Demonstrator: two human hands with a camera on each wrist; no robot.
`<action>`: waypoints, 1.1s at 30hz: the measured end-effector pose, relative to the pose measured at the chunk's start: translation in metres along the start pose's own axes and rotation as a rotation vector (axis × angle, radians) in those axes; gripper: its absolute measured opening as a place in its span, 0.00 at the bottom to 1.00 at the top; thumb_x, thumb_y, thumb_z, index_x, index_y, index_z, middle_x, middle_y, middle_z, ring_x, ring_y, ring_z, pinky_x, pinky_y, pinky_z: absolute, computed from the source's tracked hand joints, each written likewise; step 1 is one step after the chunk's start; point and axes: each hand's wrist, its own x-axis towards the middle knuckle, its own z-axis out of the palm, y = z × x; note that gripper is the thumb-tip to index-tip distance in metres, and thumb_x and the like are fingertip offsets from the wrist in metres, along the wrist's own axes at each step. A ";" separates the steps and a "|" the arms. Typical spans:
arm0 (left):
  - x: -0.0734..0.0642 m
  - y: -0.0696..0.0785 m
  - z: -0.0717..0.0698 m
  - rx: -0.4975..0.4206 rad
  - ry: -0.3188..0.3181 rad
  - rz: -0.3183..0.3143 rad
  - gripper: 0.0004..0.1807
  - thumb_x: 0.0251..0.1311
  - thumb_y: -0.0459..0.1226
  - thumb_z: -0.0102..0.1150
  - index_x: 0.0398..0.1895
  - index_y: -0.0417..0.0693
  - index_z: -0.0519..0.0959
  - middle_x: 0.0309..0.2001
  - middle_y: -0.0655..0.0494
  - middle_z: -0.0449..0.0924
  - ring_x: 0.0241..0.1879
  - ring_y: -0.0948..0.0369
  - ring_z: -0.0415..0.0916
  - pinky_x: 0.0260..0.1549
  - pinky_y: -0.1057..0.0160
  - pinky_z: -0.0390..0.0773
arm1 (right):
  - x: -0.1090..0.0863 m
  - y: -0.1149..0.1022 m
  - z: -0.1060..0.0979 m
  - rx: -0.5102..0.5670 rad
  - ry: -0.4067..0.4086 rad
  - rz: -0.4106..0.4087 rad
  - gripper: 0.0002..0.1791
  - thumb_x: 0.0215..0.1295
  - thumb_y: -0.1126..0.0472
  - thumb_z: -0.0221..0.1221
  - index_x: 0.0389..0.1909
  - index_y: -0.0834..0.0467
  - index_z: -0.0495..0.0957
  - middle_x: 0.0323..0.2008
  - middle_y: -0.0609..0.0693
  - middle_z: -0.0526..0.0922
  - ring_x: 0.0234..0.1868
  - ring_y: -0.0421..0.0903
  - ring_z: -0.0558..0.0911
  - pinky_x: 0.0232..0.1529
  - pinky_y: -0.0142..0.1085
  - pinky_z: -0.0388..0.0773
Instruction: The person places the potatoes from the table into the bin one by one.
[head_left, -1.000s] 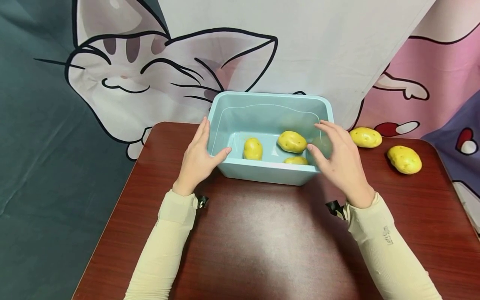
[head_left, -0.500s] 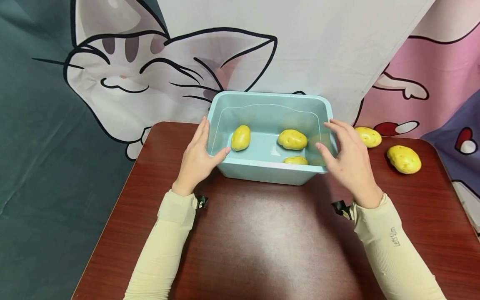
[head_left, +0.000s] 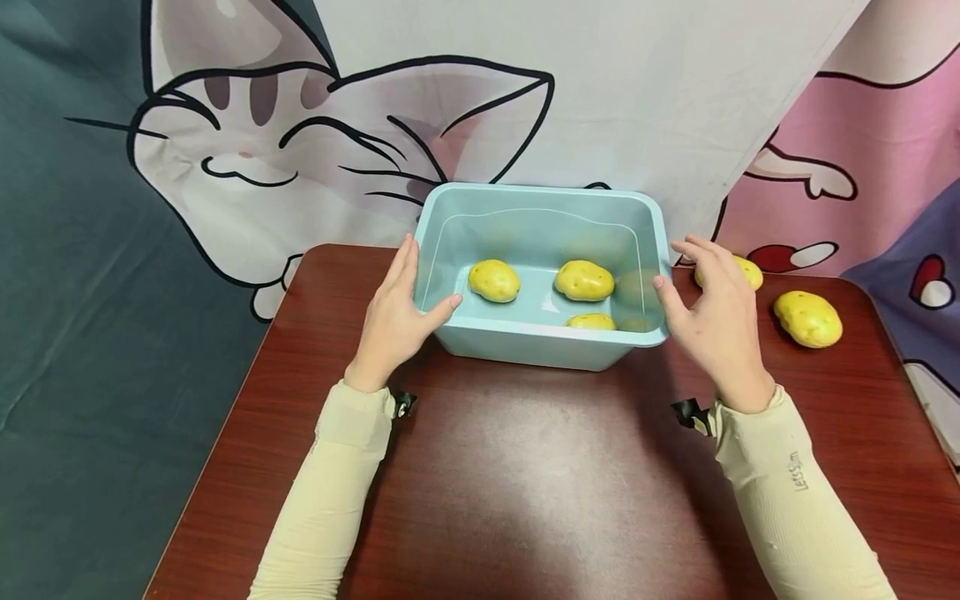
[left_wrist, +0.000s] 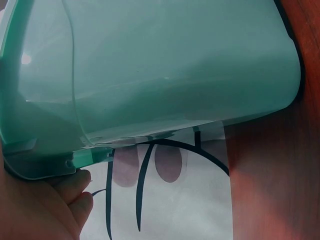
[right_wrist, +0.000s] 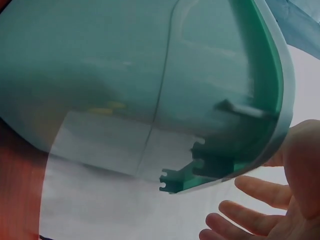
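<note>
A light-blue plastic bin (head_left: 525, 342) stands on the table with several yellow potatoes visible in it. One potato (head_left: 494, 281) lies left, another potato (head_left: 585, 281) right of centre, and a third potato (head_left: 592, 322) is partly hidden by the front wall. My left hand (head_left: 393, 325) holds the bin's left end, thumb over the front-left corner and fingers along the outside. My right hand (head_left: 718, 325) is just off the bin's right rim, fingers spread and holding nothing. In the right wrist view its fingers (right_wrist: 250, 217) are seen beside the rim.
To the right of the bin, one potato (head_left: 748, 272) sits partly behind my right hand, and another potato (head_left: 808, 319) lies farther right. The reddish-brown wooden table (head_left: 510, 467) ends against a cartoon-print curtain (head_left: 615, 100) at the back.
My right hand has come off the bin's right side and moved right. The left potato in the bin has rolled and turned. My left hand has stayed in place.
</note>
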 end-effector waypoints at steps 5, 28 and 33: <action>0.000 0.000 0.000 0.003 -0.003 -0.006 0.55 0.61 0.61 0.62 0.80 0.41 0.50 0.81 0.61 0.43 0.77 0.58 0.50 0.68 0.45 0.62 | 0.001 0.006 -0.001 0.000 0.031 0.021 0.24 0.62 0.62 0.67 0.59 0.63 0.80 0.62 0.61 0.77 0.64 0.61 0.73 0.65 0.57 0.64; 0.000 0.000 -0.001 0.005 -0.004 -0.004 0.54 0.61 0.62 0.61 0.80 0.42 0.49 0.81 0.61 0.42 0.77 0.58 0.50 0.67 0.44 0.62 | 0.004 0.037 0.005 -0.036 0.125 0.121 0.21 0.64 0.62 0.64 0.56 0.67 0.80 0.55 0.64 0.81 0.58 0.61 0.77 0.58 0.56 0.70; 0.000 -0.001 0.000 0.003 -0.001 -0.001 0.54 0.61 0.62 0.61 0.80 0.42 0.49 0.81 0.62 0.42 0.77 0.58 0.51 0.67 0.45 0.63 | 0.003 0.046 0.007 -0.046 0.129 0.162 0.23 0.65 0.60 0.63 0.58 0.66 0.79 0.52 0.67 0.80 0.54 0.62 0.76 0.53 0.57 0.70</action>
